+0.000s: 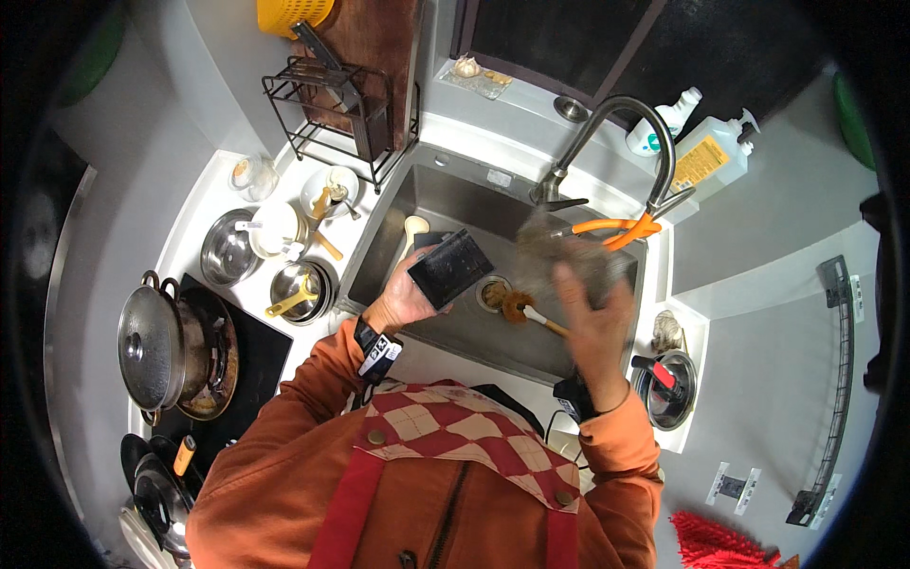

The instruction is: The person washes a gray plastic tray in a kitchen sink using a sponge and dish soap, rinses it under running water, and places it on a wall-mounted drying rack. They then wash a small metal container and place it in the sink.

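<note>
Over the left part of the stainless steel sink [455, 355], my left hand [407, 293] grips a small black rectangular container [451, 268]. My right hand [596, 320] is blurred over the sink's right side, fingers spread, beside a blurred greyish, mesh-like thing [561, 249]; whether it holds this cannot be told. Below, a brush with brown bristles [517, 307] lies near the drain [492, 293], which has brown bits in it. A cream ladle [415, 227] rests at the sink's left. The faucet [604, 107] has an orange hose [618, 227] near its end.
Left of the sink stand stacked bowls [274, 229], metal pots [302, 291] and a wire rack [334, 107]. A lidded pot [151, 348] is on the black cooktop [266, 334]. Bottles [711, 153] stand behind the faucet. A pot lid [666, 391] lies on the right counter.
</note>
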`<state>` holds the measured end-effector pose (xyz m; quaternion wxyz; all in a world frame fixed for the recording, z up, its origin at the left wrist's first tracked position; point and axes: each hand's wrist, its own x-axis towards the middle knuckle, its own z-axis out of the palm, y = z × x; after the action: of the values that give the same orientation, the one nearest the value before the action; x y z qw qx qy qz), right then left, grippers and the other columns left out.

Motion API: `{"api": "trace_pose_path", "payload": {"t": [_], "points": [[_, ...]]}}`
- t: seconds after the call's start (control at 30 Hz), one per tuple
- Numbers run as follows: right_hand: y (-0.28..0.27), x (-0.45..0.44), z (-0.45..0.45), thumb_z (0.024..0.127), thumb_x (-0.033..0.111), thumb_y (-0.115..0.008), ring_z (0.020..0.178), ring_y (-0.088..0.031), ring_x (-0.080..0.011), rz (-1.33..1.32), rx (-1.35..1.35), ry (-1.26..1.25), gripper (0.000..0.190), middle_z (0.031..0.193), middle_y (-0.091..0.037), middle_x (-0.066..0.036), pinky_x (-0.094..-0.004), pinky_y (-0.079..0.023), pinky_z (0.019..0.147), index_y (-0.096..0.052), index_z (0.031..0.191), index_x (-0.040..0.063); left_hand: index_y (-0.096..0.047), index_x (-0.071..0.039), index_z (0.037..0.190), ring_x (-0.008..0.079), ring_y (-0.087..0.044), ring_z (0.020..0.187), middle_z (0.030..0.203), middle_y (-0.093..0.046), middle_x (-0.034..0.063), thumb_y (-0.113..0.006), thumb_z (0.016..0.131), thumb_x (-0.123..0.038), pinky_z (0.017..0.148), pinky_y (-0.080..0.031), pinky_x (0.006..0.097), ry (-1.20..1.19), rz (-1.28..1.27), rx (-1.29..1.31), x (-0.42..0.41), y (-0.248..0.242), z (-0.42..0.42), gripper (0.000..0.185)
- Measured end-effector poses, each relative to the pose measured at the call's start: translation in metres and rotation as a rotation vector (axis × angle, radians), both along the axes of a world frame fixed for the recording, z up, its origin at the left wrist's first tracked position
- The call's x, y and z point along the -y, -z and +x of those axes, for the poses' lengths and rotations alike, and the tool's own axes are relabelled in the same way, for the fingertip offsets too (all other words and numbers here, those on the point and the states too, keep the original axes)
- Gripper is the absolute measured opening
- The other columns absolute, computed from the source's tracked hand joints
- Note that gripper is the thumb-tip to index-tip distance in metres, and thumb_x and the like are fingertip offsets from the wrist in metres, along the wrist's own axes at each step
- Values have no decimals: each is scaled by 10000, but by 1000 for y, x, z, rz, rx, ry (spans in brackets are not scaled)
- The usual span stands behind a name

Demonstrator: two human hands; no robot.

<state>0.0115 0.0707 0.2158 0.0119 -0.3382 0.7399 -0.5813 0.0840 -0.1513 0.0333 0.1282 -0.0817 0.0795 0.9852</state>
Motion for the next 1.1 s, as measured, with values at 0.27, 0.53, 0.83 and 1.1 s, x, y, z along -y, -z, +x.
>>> {"api": "trace_pose_path", "payload": {"t": [0.27, 0.53, 0.83, 1.1], "points": [[47, 25, -11, 740, 30, -595, 964, -584, -327, 911, -592, -739, 313, 1091, -588, -164, -411, -484, 806, -586, 1053, 41, -404, -81, 1373, 224, -587, 1081, 1258, -554, 93, -447, 938, -296, 818, -520, 388, 18, -330, 111, -23, -36, 2, 488], [105, 15, -1, 789, 15, -555, 1021, -540, -374, 600, -405, -741, 312, 1103, -567, -192, -439, -427, 869, -561, 1097, 59, -383, -76, 1381, 196, -624, 1012, 1252, -551, 86, -442, 941, -294, 614, -582, 330, -17, -501, -116, -32, -43, 9, 494], [112, 31, -2, 795, -7, -541, 1088, -511, -343, 397, -432, -612, 405, 1178, -519, -177, -420, -407, 906, -517, 1195, 52, -432, -33, 1357, 171, -569, 1083, 1213, -556, 97, -476, 918, -312, 888, -478, 258, -34, -935, -104, -20, -59, -9, 522], [114, 43, -9, 772, -9, -566, 1074, -535, -339, 292, -745, -357, 433, 1152, -563, -122, -420, -426, 919, -542, 1194, 83, -421, -23, 1373, 195, -511, 1146, 1274, -523, 112, -486, 932, -331, 979, -381, 298, -135, -1154, -187, -10, -71, -18, 542]]}}
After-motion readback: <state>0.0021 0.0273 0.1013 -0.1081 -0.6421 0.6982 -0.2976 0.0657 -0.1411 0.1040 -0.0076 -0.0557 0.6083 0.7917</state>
